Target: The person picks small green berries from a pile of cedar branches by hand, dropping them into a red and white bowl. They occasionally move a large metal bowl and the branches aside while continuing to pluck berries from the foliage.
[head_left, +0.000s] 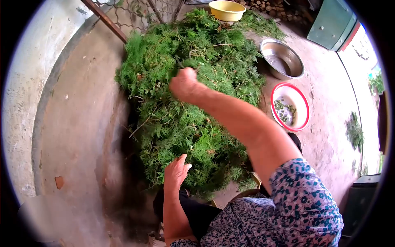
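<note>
A large heap of green conifer branches (222, 78), feathery and dotted with small pale cones, fills the middle in front of me. My right hand (185, 84) reaches over the heap's upper left part, fingers closed. A dark, thin, pointed piece (179, 61) juts out beyond the fist; its kind is not clear, and whatever lies inside the fist is hidden. Lower down, my left hand (176, 171) is at the near edge of the branches with forefinger and thumb apart. Nothing shows between those fingers.
Right of the heap stand a red-rimmed white basin (307, 108) holding small green cones and a steel basin (298, 68). A yellow basin (227, 11) is behind it. A wire-mesh frame (135, 14) leans at the upper left, near the wall (41, 49). Loose sprigs (354, 131) lie at far right.
</note>
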The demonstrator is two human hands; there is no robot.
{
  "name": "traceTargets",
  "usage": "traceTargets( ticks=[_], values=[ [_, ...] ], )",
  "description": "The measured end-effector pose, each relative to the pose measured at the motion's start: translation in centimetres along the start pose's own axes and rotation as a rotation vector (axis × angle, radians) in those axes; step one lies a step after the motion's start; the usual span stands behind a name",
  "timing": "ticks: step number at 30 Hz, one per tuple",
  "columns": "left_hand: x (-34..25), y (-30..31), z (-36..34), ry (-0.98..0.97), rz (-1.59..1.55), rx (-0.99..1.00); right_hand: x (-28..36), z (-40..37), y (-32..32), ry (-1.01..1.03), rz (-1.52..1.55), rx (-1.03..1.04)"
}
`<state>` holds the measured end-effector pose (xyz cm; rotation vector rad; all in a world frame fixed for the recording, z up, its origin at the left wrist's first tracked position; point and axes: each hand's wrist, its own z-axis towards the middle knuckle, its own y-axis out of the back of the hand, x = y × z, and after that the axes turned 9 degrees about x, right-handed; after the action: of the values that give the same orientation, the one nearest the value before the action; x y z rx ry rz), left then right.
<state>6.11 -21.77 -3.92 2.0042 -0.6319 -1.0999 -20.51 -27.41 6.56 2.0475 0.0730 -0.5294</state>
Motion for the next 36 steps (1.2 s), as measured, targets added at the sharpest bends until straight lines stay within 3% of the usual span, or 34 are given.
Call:
traceTargets(
  ticks=[2, 5, 6, 9, 10, 12, 13, 16, 18, 20, 24, 26, 28, 30, 32, 33, 36],
  values=[
    [0.5, -0.6, -0.2, -0.018, -0.012, -0.015, -2.5, -1.7, -4.0, -0.080, -0.030, 0.016],
    [-0.2, -0.4, -0.3, -0.021, 0.001, 0.005, -5.3, -4.4, -11.3, -0.266, 0.323, 0.092],
    [-0.7, -0.2, -0.2, -0.001, 0.022, 0.045, -6.2, -4.3, -15.2, -0.319, 0.585, 0.074],
    [-1.6, 0.0, 0.4, 0.075, 0.019, 0.122, -4.7, -9.0, -20.7, -0.494, 0.967, -0.267],
    [-1.9, 0.2, 0.4, 0.072, 0.022, 0.117, -4.0, -11.0, -19.8, -0.555, 1.047, -0.286],
    [-2.7, 0.4, 0.6, 0.115, 0.027, 0.180, -2.5, -13.8, -20.7, -0.605, 1.116, -0.571],
    [-2.8, 0.3, 0.6, 0.101, 0.002, 0.186, -2.0, -15.1, -21.2, -0.616, 1.116, -0.558],
    [-2.1, -1.0, 0.7, 0.022, -0.004, 0.093, -0.8, -19.0, -21.3, -0.487, 1.496, -0.836],
    [-1.9, -1.5, 1.0, 0.010, -0.007, 0.053, 0.2, -21.0, -21.9, -0.440, 1.770, -0.742],
    [-2.0, -1.7, 1.4, -0.003, -0.011, 0.011, 1.2, -22.9, -21.3, -0.369, 1.853, -0.695],
    [-1.1, -2.5, 1.9, -0.051, -0.331, -0.048, 4.2, -24.5, -20.0, -0.212, 2.197, -0.617],
    [-1.8, -1.9, 2.2, -0.131, -0.479, -0.012, 5.6, -24.4, -20.1, -0.160, 2.278, -0.526],
    [-4.3, -0.3, 0.7, -0.081, -0.553, 0.038, 7.1, -24.3, -20.6, -0.161, 2.274, -0.470],
    [-4.8, 0.1, 0.2, -0.187, -0.780, 0.270, 8.3, -24.3, -20.9, -0.205, 2.233, -0.413],
    [-4.8, 0.0, -0.2, -0.186, -0.845, 0.407, 9.3, -24.2, -22.0, -0.348, 1.880, -0.507],
    [-4.7, -0.2, -0.3, -0.175, -0.776, 0.383, 9.0, -24.9, -21.0, -0.339, 1.659, -0.549],
    [-3.4, -0.9, -0.5, -0.046, -0.514, 0.339, 8.7, -26.8, -20.1, -0.320, 1.585, -0.517]
  ],
)
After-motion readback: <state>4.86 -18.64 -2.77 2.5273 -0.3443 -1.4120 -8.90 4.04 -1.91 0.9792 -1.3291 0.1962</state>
